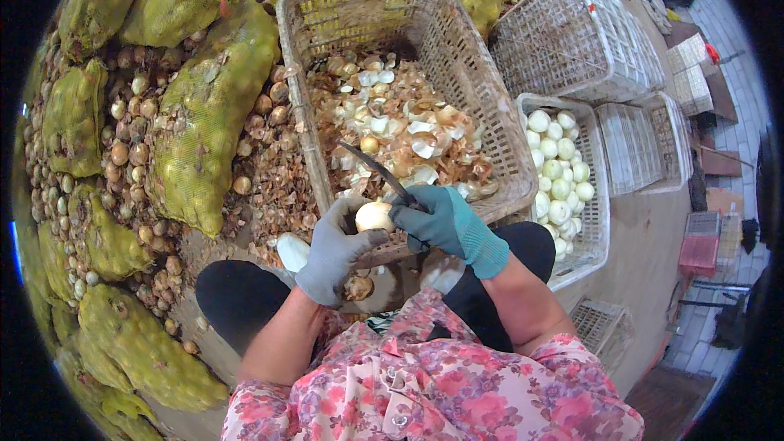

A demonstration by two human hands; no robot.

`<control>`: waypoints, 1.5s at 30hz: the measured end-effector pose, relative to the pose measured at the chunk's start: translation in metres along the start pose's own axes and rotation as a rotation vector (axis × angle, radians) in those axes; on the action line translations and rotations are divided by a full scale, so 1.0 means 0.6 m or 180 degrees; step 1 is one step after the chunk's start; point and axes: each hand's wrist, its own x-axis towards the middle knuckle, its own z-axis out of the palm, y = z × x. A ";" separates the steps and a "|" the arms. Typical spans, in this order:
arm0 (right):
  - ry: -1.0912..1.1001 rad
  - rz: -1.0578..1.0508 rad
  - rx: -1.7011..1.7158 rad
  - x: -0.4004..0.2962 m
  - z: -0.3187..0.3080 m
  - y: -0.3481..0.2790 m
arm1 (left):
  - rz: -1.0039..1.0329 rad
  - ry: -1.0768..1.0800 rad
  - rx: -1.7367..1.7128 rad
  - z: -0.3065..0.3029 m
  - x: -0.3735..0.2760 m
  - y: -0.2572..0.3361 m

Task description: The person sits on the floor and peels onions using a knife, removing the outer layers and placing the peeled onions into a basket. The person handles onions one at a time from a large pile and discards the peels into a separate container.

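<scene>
My left hand [344, 251], in a grey glove, holds a pale onion [374, 218] between thumb and fingers above the near rim of a dirty plastic crate [514, 165]. The fingers of my right hand [442, 220], in a teal and dark grey glove, are closed around the handle of a dark-bladed knife [375, 165]. Its curved blade points up and left over the crate, and those fingers meet the onion's right side. Inside the crate lie onion skins [422, 128] and a few onions. Below my left hand is a brown onion [358, 287].
Peeled onions [560, 190] fill a white crate [597, 239] at the right. Behind it stand stacked crates [551, 43]. Yellow-green mesh sacks [208, 116] lie at the left among loose onions [128, 153] and skins. A small crate [600, 324] stands at the lower right.
</scene>
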 end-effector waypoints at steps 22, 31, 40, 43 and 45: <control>0.0478 -0.0360 -0.0018 0.073 -0.028 0.056 | -0.0119 -0.0540 -0.0511 -0.019 0.038 0.000; 0.0072 -0.0267 -0.0470 0.054 -0.014 0.014 | 0.0204 -0.0126 0.0382 -0.013 0.049 -0.004; 0.0800 -0.1073 -0.1555 0.095 0.010 0.046 | 0.0009 -0.0072 -0.0267 -0.014 0.050 -0.014; 0.0961 -0.1393 -0.1989 0.088 0.021 0.040 | -0.0097 0.0088 -0.0044 0.002 0.037 0.001; 0.1049 -0.1679 -0.2057 0.081 0.028 0.044 | -0.0061 0.0021 -0.0002 -0.006 0.040 -0.001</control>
